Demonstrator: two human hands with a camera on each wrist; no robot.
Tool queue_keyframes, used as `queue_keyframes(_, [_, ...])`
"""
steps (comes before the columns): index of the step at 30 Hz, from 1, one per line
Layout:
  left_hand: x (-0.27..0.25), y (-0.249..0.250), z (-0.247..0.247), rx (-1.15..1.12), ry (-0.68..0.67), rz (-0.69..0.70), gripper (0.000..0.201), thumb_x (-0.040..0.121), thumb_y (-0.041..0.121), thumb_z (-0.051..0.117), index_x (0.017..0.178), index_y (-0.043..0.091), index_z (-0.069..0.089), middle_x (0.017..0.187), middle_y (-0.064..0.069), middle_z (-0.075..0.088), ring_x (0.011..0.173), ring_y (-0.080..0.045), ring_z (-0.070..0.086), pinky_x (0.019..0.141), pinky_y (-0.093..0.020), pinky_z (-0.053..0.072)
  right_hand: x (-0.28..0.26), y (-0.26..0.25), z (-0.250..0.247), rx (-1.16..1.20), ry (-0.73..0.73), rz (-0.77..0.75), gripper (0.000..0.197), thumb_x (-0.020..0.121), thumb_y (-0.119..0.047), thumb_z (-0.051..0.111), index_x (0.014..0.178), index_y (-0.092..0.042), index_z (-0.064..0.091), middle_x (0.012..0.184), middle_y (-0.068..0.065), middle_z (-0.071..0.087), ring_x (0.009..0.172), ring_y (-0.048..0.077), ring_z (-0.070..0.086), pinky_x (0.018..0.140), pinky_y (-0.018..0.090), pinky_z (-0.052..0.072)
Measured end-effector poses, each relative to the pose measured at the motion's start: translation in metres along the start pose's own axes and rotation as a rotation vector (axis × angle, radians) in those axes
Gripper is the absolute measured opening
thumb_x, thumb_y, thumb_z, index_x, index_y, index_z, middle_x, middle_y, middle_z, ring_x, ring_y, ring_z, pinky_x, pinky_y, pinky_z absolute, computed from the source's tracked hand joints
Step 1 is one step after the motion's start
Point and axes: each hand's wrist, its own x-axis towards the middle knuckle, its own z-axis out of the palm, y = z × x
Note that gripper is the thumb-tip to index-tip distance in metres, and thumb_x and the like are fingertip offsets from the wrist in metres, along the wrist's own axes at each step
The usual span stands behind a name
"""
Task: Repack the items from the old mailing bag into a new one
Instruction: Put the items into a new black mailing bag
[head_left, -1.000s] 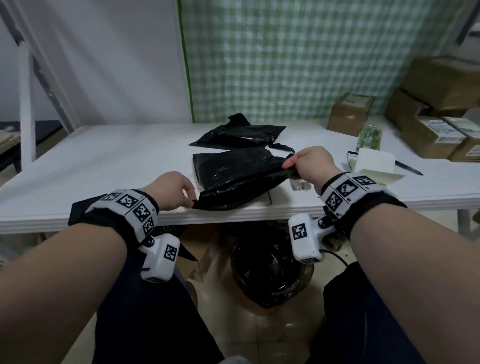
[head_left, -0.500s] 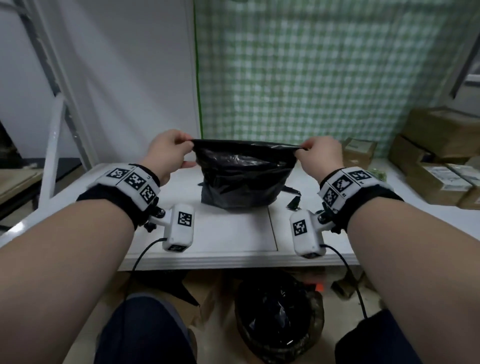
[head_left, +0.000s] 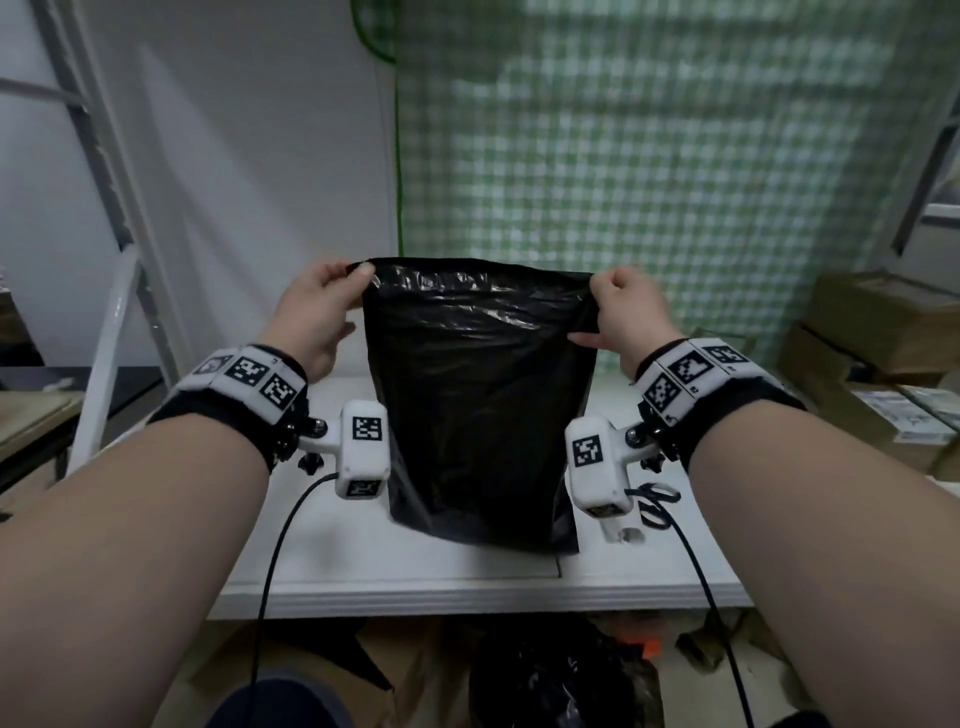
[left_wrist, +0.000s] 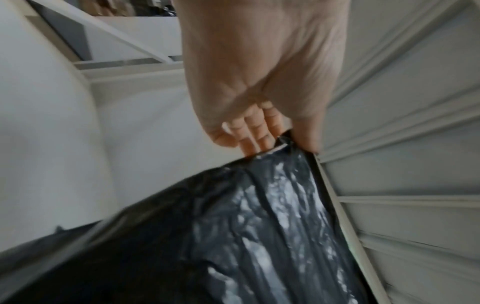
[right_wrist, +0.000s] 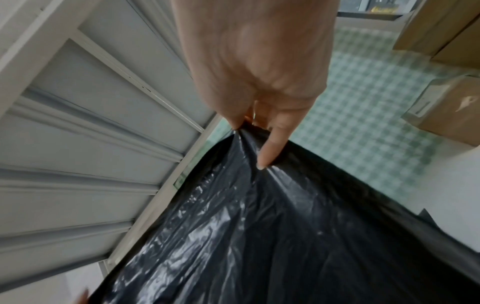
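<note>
A glossy black mailing bag (head_left: 478, 395) hangs upright above the white table (head_left: 363, 566), stretched flat between both hands. My left hand (head_left: 324, 301) pinches its top left corner, thumb on the near side. In the left wrist view the left hand (left_wrist: 262, 131) has its fingers curled behind the bag (left_wrist: 233, 236). My right hand (head_left: 626, 309) pinches the top right corner. The right wrist view shows the right hand (right_wrist: 259, 131) bunching the plastic of the bag (right_wrist: 272, 236), with one finger laid along it. The bag's bottom edge sits just at table level. Whatever lies behind the bag is hidden.
Scissors (head_left: 657, 499) lie on the table by my right wrist. Cardboard boxes (head_left: 883, 364) are stacked at the right. A green checked curtain (head_left: 649, 156) hangs behind the table. A black bin bag (head_left: 545, 680) sits on the floor under the table edge.
Both hands have lifted the black bag from lying flat on the table to hanging upright. Since half a second ago it has risen further and hangs stretched full length.
</note>
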Motion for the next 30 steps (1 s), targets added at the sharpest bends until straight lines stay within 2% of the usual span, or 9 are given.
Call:
queue_keyframes(3, [-0.003, -0.032, -0.009, 0.053, -0.195, -0.209, 0.051, 0.077, 0.035, 0.07, 0.123, 0.025, 0.051, 0.114, 0.01, 0.062, 0.108, -0.011, 0.054, 0.091, -0.034, 0.032, 0.002, 0.006, 0.004, 0.027, 0.023, -0.006, 0.027, 0.099, -0.02, 0.04, 0.073, -0.017, 0.045, 0.078, -0.002, 0.04, 0.068, 0.011, 0.047, 0.063, 0.033, 0.059])
queue_keyframes(7, [-0.015, -0.065, 0.0, 0.079, -0.268, -0.276, 0.018, 0.086, 0.012, 0.062, 0.102, 0.02, 0.064, 0.092, 0.009, 0.072, 0.095, -0.013, 0.061, 0.089, -0.028, 0.045, 0.003, 0.01, 0.004, 0.052, 0.048, -0.045, 0.026, 0.099, -0.021, 0.038, 0.074, -0.018, 0.045, 0.081, -0.002, 0.045, 0.076, 0.012, 0.05, 0.055, 0.023, 0.053])
queue_keyframes(10, [-0.014, -0.07, 0.008, -0.058, -0.232, -0.253, 0.019, 0.086, 0.005, 0.059, 0.104, 0.007, 0.063, 0.092, -0.003, 0.071, 0.086, -0.015, 0.066, 0.078, -0.023, 0.056, -0.004, 0.025, -0.002, 0.017, -0.002, -0.061, 0.014, 0.093, -0.035, 0.053, 0.089, -0.022, 0.05, 0.088, -0.007, 0.053, 0.086, 0.013, 0.055, 0.063, 0.023, 0.048])
queue_keyframes(13, [-0.011, -0.067, 0.013, -0.163, -0.168, -0.249, 0.014, 0.085, 0.005, 0.061, 0.099, 0.007, 0.064, 0.089, -0.004, 0.072, 0.08, -0.014, 0.069, 0.071, -0.022, 0.058, -0.013, 0.062, -0.004, -0.054, -0.197, 0.082, 0.046, 0.082, -0.04, 0.069, 0.118, -0.017, 0.051, 0.107, -0.005, 0.058, 0.089, 0.007, 0.057, 0.059, 0.015, 0.046])
queue_keyframes(17, [-0.006, -0.066, 0.012, -0.176, -0.127, -0.228, 0.017, 0.082, 0.011, 0.067, 0.098, 0.008, 0.066, 0.092, -0.006, 0.072, 0.078, -0.014, 0.071, 0.068, -0.024, 0.058, -0.021, 0.101, 0.004, -0.058, -0.248, 0.188, 0.002, 0.086, -0.013, 0.066, 0.086, -0.011, 0.067, 0.094, 0.009, 0.067, 0.082, 0.02, 0.064, 0.07, 0.022, 0.052])
queue_keyframes(22, [-0.003, -0.063, 0.005, -0.172, -0.069, -0.15, 0.007, 0.085, 0.016, 0.064, 0.09, 0.012, 0.066, 0.08, 0.001, 0.075, 0.075, -0.011, 0.07, 0.069, -0.022, 0.057, -0.011, 0.099, 0.01, 0.113, -0.197, 0.151, 0.01, 0.092, -0.019, 0.059, 0.098, -0.014, 0.066, 0.093, 0.004, 0.069, 0.08, 0.016, 0.064, 0.069, 0.025, 0.051])
queue_keyframes(25, [-0.012, -0.079, -0.003, -0.159, -0.198, -0.234, 0.013, 0.089, 0.027, 0.058, 0.098, 0.019, 0.063, 0.091, 0.007, 0.073, 0.094, -0.01, 0.065, 0.089, -0.027, 0.051, -0.016, 0.107, 0.011, 0.183, -0.193, 0.177, 0.014, 0.095, -0.024, 0.054, 0.095, -0.017, 0.066, 0.097, 0.004, 0.069, 0.087, 0.018, 0.065, 0.071, 0.026, 0.051])
queue_keyframes(28, [-0.032, -0.11, -0.01, 0.083, -0.396, -0.426, 0.065, 0.048, 0.055, 0.082, 0.104, 0.029, 0.061, 0.109, 0.016, 0.064, 0.11, -0.008, 0.053, 0.093, -0.032, 0.037, -0.023, 0.124, 0.01, 0.247, -0.221, 0.222, 0.025, 0.093, -0.032, 0.057, 0.107, -0.014, 0.067, 0.11, 0.007, 0.07, 0.103, 0.023, 0.066, 0.087, 0.032, 0.051])
queue_keyframes(30, [-0.042, -0.128, -0.008, 0.175, -0.475, -0.491, 0.083, 0.026, 0.049, 0.089, 0.103, 0.032, 0.062, 0.112, 0.016, 0.065, 0.11, -0.009, 0.053, 0.095, -0.034, 0.035, -0.03, 0.134, 0.008, 0.18, -0.316, 0.246, 0.032, 0.088, -0.041, 0.061, 0.112, -0.02, 0.065, 0.111, -0.003, 0.07, 0.106, 0.013, 0.064, 0.094, 0.028, 0.046])
